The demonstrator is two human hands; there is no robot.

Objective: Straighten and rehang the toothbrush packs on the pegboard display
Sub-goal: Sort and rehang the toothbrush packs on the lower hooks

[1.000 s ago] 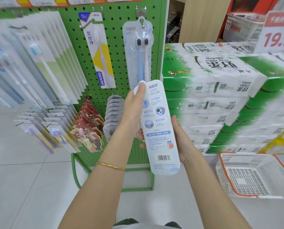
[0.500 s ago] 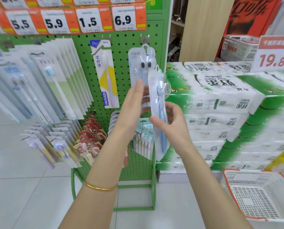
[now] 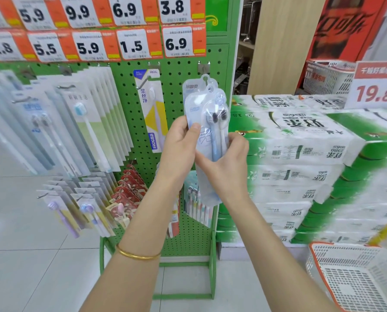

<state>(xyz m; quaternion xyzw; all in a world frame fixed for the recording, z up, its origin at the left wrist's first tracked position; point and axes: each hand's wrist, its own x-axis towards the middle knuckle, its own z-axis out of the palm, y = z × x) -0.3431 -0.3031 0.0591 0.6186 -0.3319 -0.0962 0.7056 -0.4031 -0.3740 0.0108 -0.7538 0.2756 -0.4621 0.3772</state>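
A clear blister toothbrush pack [image 3: 212,140] with blue-handled brushes is held upright against the green pegboard [image 3: 183,233], its hang hole near the top right peg [image 3: 204,67]. My left hand [image 3: 181,143] pinches the pack's left edge at mid height. My right hand [image 3: 227,163] grips its lower right side. A matching pack [image 3: 191,88] hangs on that peg just behind it, mostly covered. To the left hangs a yellow and white single-brush pack [image 3: 153,109].
Rows of toothbrush packs [image 3: 82,122] fill the pegs at left, with red packs [image 3: 129,188] below. Orange price tags [image 3: 131,45] run along the top. Stacked green tissue bales [image 3: 300,165] stand at right, and a white basket [image 3: 354,280] sits on the floor.
The pack was turned from back-facing to front-facing and lifted up to the top right peg. Both hands rose with it, and the view tilted upward.
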